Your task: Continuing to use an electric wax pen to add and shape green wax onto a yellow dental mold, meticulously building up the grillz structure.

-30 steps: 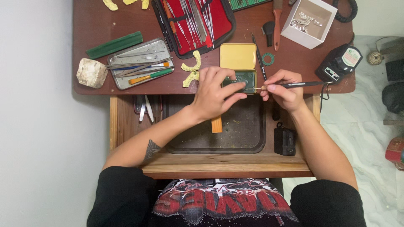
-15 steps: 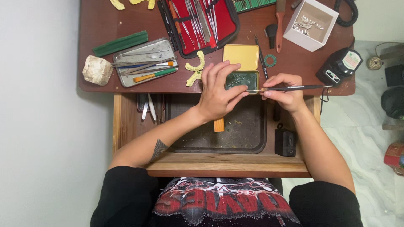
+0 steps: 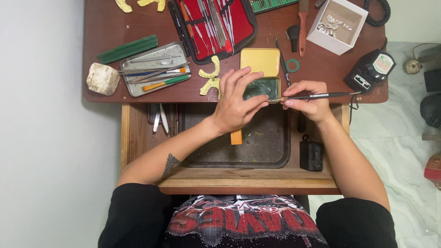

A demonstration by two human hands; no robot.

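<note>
My left hand rests at the desk's front edge, fingers curled around a small open tin with a dark green inside and a yellow lid hinged behind it. My right hand pinches a thin metal-handled tool, held level, its tip pointing left at the tin's right edge. What lies under my left palm is hidden.
On the brown desk lie a red tool case, a metal tray of instruments, a green bar, a whitish stone block, yellow arch-shaped pieces, a white box and a black device. A pulled-out drawer holds a dark tray.
Both hands keep the same hold. The tool tip has stayed at the tin. Only the view has shifted a little.
</note>
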